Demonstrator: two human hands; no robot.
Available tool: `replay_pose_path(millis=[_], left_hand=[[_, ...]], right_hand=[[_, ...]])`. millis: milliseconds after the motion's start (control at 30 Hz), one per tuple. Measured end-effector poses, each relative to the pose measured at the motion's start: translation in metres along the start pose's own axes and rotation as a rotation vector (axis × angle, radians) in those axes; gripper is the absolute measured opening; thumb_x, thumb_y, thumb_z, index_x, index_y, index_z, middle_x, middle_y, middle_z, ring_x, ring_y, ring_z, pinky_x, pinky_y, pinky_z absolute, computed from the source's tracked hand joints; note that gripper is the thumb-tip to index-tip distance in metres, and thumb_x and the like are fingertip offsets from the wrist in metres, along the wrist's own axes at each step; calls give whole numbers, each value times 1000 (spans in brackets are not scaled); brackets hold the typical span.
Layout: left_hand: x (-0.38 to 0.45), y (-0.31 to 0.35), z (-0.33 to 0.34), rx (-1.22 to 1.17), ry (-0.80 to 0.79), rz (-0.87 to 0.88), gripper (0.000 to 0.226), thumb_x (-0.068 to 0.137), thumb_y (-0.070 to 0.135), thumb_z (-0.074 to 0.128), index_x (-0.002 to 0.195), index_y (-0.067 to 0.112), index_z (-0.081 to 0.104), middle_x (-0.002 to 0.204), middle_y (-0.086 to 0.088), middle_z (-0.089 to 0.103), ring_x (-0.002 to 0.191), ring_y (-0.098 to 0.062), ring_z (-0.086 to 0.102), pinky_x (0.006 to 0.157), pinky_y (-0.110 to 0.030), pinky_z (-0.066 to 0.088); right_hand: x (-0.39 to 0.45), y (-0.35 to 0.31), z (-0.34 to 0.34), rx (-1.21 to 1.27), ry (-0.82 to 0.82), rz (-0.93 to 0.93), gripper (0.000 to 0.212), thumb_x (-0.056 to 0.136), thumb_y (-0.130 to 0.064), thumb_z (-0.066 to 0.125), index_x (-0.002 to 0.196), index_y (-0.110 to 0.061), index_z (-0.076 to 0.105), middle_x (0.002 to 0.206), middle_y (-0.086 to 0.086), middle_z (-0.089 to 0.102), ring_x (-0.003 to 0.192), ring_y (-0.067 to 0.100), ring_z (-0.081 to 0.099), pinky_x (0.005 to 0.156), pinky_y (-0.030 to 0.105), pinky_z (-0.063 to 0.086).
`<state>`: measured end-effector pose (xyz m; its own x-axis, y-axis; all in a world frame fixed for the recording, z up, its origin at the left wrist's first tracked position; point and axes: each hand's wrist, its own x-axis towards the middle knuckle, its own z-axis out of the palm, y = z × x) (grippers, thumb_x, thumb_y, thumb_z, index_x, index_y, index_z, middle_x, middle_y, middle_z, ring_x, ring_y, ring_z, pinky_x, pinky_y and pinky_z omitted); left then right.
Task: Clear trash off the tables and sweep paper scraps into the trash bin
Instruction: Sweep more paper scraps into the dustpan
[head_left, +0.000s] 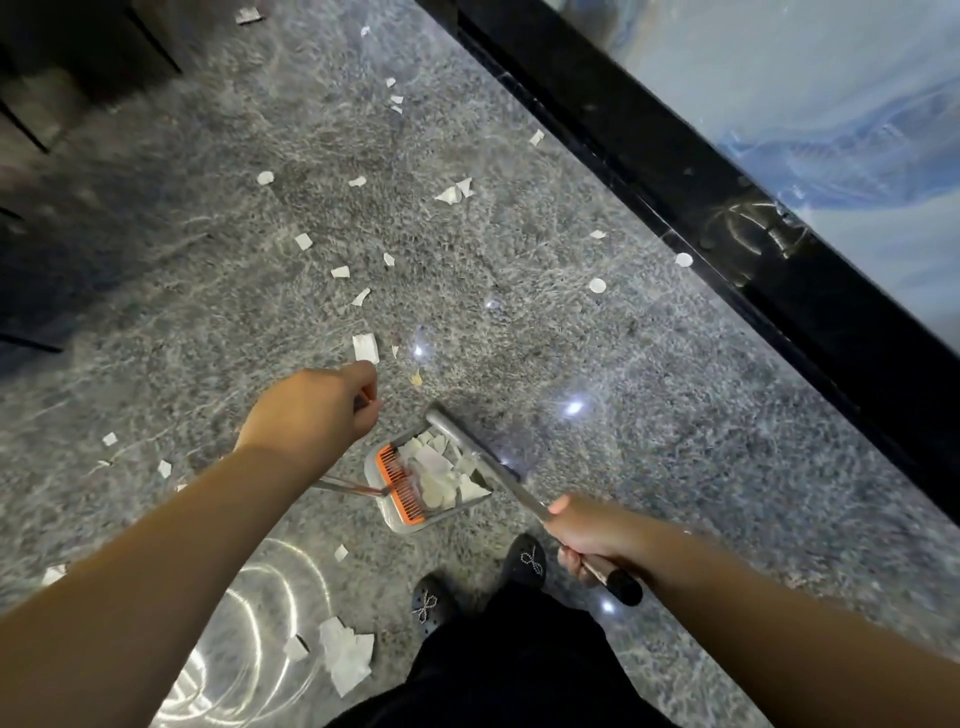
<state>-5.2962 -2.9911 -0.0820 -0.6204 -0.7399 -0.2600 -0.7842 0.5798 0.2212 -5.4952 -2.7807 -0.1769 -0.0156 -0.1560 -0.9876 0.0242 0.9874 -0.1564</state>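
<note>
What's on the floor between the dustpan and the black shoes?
In the head view, one small paper scrap lies on the bare grey floor between the dustpan and the black shoes.

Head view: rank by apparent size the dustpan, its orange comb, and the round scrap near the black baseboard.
Largest to smallest, as they look:
1. Silver metal dustpan holding white paper scraps
2. Orange toothed comb on the dustpan's edge
3. Round white paper scrap near the black baseboard

The scrap lies farther from the camera, so it may look smaller than it is.
</note>
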Motion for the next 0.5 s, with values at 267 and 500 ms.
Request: replay_pose_path(millis=[267,500], left_hand=[[-16,-17,-1,-86,28,-23,13,93,35,62,89,24,56,78,2,67,71,-24,62,59,-31,49],[-38,-58,-11,-256,146,-244,9,91,30,63,86,26,56,74,2,66,70,-25,60,65,-36,54]], right_hand=[[-33,-9,8,232,-135,0,22,102,-14,26,117,-17,43,58,2,35,37,5,31,37,12,27],[-57,-34,25,207,-11,-116,27,104,-18,33,130,-12,36,57,3,39,36,5,34,35,13,29]])
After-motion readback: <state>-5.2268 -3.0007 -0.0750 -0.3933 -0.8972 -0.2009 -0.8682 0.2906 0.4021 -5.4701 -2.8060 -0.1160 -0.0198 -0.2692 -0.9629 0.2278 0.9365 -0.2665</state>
